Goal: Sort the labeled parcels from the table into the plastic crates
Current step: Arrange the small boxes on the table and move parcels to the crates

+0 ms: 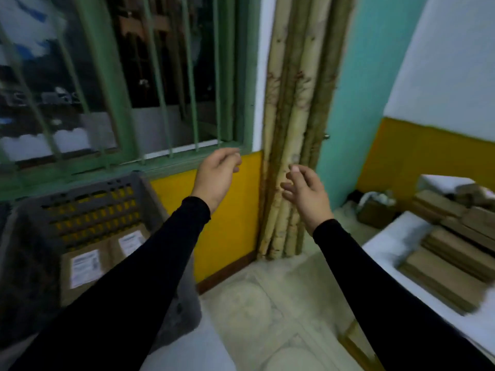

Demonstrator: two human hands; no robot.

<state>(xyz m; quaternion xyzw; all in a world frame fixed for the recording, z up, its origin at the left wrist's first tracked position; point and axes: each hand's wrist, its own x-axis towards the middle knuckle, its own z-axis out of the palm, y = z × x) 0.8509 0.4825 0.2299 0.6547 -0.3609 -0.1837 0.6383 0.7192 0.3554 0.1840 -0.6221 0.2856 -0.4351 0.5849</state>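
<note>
Currently both hands hang in mid-air, carrying nothing. Left hand (217, 174): fingers loosely curled, relaxed, nothing in them. Right hand (305, 191): fingers spread wider, palm turned inward, also holding nothing. Black sleeves on both arms.

Near left, under the left forearm, a dark plastic crate (88, 204) stands below the barred window (112, 76). Two parcels in crate (107, 258) lie flat, white labels up, side by side; any more would be hidden by the arm.

Right side, a white-covered table (388, 250) carries the brown parcels on table (450, 253), stacked flat in overlapping piles; blur prevents a firm count, at least five. Their labels do not show from here.

Judgement: hands free between crate and table, likely heading for the next parcel. A curtain (294, 129) hangs in the far corner between them.
</note>
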